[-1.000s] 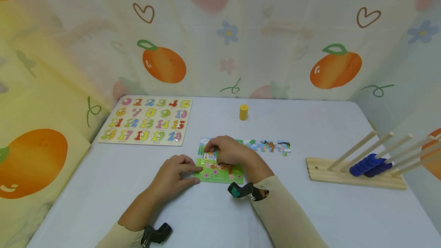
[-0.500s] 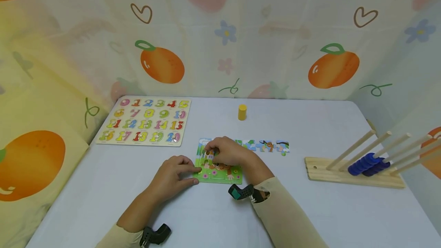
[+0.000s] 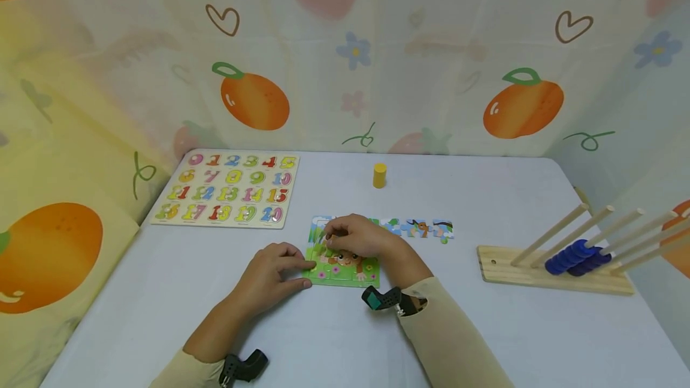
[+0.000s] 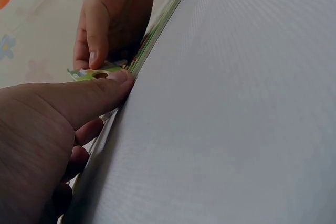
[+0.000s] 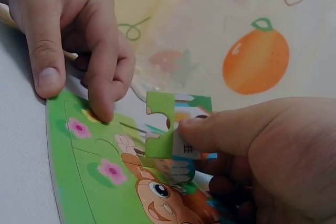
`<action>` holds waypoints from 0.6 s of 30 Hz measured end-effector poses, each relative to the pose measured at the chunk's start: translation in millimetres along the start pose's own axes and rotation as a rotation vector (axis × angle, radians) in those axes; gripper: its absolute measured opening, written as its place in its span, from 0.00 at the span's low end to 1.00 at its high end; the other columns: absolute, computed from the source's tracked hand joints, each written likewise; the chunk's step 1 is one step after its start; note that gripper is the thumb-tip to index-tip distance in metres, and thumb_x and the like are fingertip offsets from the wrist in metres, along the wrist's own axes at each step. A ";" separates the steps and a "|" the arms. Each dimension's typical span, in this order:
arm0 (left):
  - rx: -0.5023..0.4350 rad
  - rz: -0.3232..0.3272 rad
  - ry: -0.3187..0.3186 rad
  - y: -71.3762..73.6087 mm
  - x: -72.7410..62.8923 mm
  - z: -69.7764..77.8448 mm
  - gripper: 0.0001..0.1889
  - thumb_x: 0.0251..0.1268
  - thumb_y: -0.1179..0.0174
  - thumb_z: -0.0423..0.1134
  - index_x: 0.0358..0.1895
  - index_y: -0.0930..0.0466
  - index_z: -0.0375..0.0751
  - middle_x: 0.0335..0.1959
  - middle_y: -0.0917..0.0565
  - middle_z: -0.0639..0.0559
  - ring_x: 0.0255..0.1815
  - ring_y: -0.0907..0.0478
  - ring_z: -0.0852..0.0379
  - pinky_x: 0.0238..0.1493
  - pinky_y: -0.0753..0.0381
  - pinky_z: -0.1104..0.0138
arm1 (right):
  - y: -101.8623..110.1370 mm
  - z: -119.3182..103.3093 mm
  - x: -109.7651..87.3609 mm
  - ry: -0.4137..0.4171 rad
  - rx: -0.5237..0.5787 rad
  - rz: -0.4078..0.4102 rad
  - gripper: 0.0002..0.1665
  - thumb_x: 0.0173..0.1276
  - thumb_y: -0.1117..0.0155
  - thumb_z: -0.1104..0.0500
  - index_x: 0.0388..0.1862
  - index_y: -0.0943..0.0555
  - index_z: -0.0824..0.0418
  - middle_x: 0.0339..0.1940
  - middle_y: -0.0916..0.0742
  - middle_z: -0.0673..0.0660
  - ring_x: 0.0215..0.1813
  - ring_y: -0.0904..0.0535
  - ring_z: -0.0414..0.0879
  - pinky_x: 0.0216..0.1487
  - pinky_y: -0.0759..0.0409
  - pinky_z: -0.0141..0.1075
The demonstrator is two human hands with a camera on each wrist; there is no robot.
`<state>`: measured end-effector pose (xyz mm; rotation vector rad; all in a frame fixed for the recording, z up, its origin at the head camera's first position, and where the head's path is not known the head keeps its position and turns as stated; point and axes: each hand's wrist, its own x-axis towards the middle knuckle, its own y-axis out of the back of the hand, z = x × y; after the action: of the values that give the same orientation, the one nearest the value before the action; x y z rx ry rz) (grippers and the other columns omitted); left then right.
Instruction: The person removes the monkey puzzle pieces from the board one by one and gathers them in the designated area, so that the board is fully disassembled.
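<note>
In the head view a green picture puzzle (image 3: 350,284) with a smiling brown cartoon animal and pink flowers lies on the white table. My right hand (image 3: 356,236) is over its upper part. Between thumb and fingers it pinches a jigsaw piece (image 5: 164,148), green with a picture section, held tilted above the puzzle in the right wrist view. My left hand (image 3: 275,271) stays at the puzzle's left side, thumb against the edge and forefinger resting on the surface. Behind the right hand runs a row of loose jigsaw pieces (image 3: 417,228), partly hidden.
A number board (image 3: 226,187) lies at the back left. Farther back stands a yellow cylinder (image 3: 380,176). On the right is a wooden base (image 3: 496,262) with slanting pegs and blue rings (image 3: 566,258). A fruit-printed curtain (image 3: 312,47) closes off the back.
The jigsaw piece has turned in my right fingers, so the house picture seen earlier gives way to green. The right wrist has shifted slightly right; my left hand keeps its place.
</note>
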<state>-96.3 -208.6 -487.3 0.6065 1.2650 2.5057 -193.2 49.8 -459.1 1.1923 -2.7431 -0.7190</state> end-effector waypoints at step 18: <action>-0.005 -0.008 0.012 0.0 0.3 -0.4 0.17 0.54 0.16 0.44 0.49 0.05 0.59 0.45 0.18 0.66 0.46 0.25 0.61 0.48 0.24 0.59 | 10.4 2.9 -8.4 -0.008 0.058 0.087 0.13 0.76 0.30 0.58 0.57 0.13 0.57 0.37 0.14 0.49 0.39 0.20 0.44 0.43 0.22 0.36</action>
<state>-96.7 -208.8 -487.6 0.5851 1.2629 2.5093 -195.1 63.1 -456.0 1.0741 -2.8205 -0.6404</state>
